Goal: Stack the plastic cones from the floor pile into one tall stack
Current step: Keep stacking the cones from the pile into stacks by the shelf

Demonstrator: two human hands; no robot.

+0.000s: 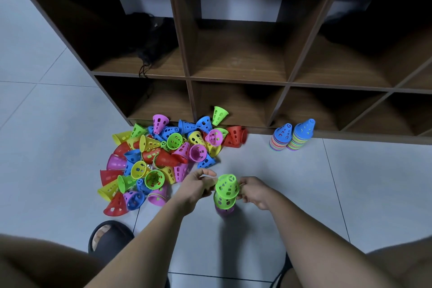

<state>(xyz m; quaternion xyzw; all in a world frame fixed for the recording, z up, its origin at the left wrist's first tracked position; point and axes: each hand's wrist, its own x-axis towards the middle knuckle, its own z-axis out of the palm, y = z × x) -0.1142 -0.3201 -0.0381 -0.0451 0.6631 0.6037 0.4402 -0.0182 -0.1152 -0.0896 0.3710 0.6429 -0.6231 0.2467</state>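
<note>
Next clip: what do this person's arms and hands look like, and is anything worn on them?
Both arms are bare as far as the frame shows. No sleeve is visible on the left arm or the right arm. The left hand and right hand are ungloved. No watch, bracelet or ring can be seen, and no markings show.

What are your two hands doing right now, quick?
Left hand: fingers curled beside the top green cone; whether it grips cannot be told.
Right hand: pinching that cone's rim.
</note>
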